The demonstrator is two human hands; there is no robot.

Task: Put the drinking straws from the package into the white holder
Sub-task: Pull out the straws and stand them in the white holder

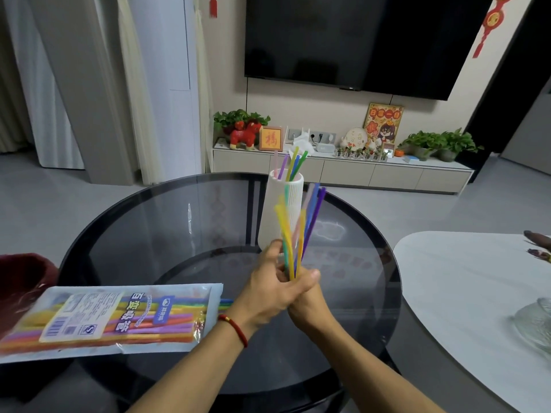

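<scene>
- On the round dark glass table (155, 234): white holder (272, 222), upright, ribbed, near the far middle; a few straws already stand in it (293, 162), pink, purple, yellow, blue and green, tips fanning above the rim.
- Just in front of the holder, above the glass: bunch of straws (298, 234), yellow, orange, teal, pink, blue and purple, held roughly upright, upper ends splayed and overlapping the holder's body as seen from the head camera; whether they touch it cannot be told.
- Left hand (268, 290): fingers curled round the lower part of the bunch, thumb side toward the holder; red cord bracelet (234, 329) with a gold bead on the wrist.
- Right hand (304, 296): pressed against the left, thumb up beside the straw ends, fingers closed on the same bunch from below; most fingers hidden behind the left hand.
- At the near left edge of the table: package (113, 320), clear plastic with a white printed label, lying flat, partly overhanging the rim; many coloured straws remain inside, a few ends poking out of its open right end toward the left wrist.
- Far left, below the package: dark red object (24, 278), partly out of view, kind not clear.
- To the right: white table (462, 278), carrying a clear glass dish (536, 320) at the edge of view.
- Along the back wall: low cabinet (343, 171) with potted plants, a red toy horse (244, 134), framed pictures; a dark television (357, 40) above.
</scene>
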